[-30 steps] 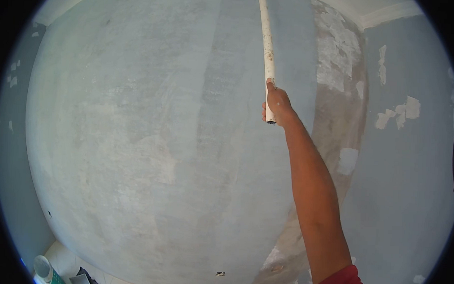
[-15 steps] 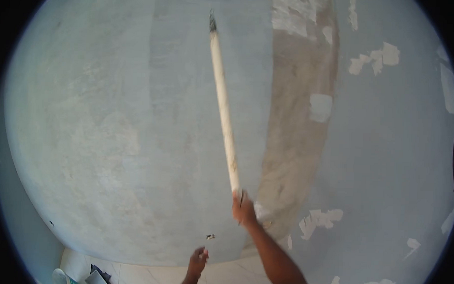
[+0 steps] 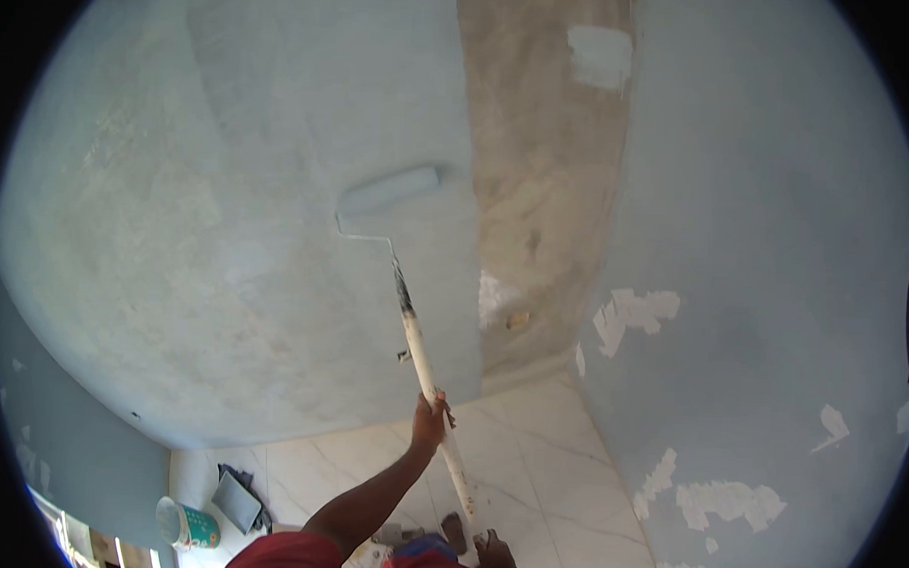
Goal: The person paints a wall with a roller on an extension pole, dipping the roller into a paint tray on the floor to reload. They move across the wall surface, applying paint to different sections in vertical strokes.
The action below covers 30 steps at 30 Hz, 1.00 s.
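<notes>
A paint roller with a grey-blue sleeve (image 3: 393,189) rests against the blue-grey painted wall. Its bent wire frame joins a long pale pole (image 3: 419,355), dark with paint near the top. My left hand (image 3: 430,420) is wrapped around the middle of this pole. Lower down, close to my body, my right hand (image 3: 493,554) is closed at the pole's bottom end, partly cut off by the frame edge. A brown unpainted strip (image 3: 538,187) runs down the wall to the right of the roller.
The right-hand wall (image 3: 756,244) carries white filler patches (image 3: 732,502). On the tiled floor (image 3: 548,468) at lower left stand a white and green bucket (image 3: 198,528) and a grey tray (image 3: 237,503) on dark cloth. A small fitting (image 3: 404,356) sits low on the wall.
The roller has come down the wall into full view, and my view tilts lower. My left hand, earlier off the pole, now grips it; my right hand has dropped to its bottom end.
</notes>
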{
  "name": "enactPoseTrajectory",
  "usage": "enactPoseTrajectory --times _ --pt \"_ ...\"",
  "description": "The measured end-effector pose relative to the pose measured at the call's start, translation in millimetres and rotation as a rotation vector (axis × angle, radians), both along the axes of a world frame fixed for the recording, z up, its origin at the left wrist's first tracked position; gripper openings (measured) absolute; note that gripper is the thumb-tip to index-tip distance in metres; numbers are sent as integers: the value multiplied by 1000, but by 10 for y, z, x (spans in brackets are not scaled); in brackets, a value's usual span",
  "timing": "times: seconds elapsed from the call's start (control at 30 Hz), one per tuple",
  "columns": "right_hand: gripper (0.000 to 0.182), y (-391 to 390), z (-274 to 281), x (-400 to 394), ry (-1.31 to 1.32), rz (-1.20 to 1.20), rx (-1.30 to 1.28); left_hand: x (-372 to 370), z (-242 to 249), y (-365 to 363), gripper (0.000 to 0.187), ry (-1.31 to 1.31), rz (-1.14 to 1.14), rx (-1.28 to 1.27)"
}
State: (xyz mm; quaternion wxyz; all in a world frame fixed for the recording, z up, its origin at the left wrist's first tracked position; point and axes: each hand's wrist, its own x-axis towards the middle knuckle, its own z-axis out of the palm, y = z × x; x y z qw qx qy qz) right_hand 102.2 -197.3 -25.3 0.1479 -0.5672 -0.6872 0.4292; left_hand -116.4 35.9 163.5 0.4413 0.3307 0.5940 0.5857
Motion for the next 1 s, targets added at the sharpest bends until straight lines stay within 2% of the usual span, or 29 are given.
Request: enactPoseTrajectory --times 0.07,0.13,0.23,0.33,0.4,0.5,0.57,0.63,0.73,0.8,0.83,0.93,1.0 --pt "57 -277 -8 279 -103 23 -73 197 -436 -153 37 -77 -12 -117" --pt "58 -500 308 519 -37 -65 -328 269 -825 -312 38 -151 -29 -224" --pt "56 -541 299 557 -72 -83 -313 422 -1197 -352 40 -181 -53 -438" --pt "54 -560 228 575 -120 -109 -307 507 -1185 -322 41 -205 -15 -380" --pt "52 -563 206 578 -139 -120 -325 496 -913 -270 39 -187 -17 -346" --pt "60 -264 247 287 -116 -138 -350 362 -325 -90 37 -110 -54 -63" --pt "57 -52 179 110 7 -106 87 298 118 117 36 -28 -24 58" --pt "55 302 378 -4 34 -120 -34 230 510 318 35 43 -8 141" --pt "52 727 681 -71 -93 -78 -105 195 987 548 34 44 -5 138" --pt "50 939 873 19 58 -102 -65 236 939 628 34 19 -3 133" --pt "47 957 1055 53 15 -138 -30 267 875 637 33 -10 -29 144" --pt "49 754 660 378 -64 -144 -32 402 412 572 32 -70 -115 113" --pt "52 422 514 656 -118 -164 -166 611 113 386 30 -118 -155 -44"
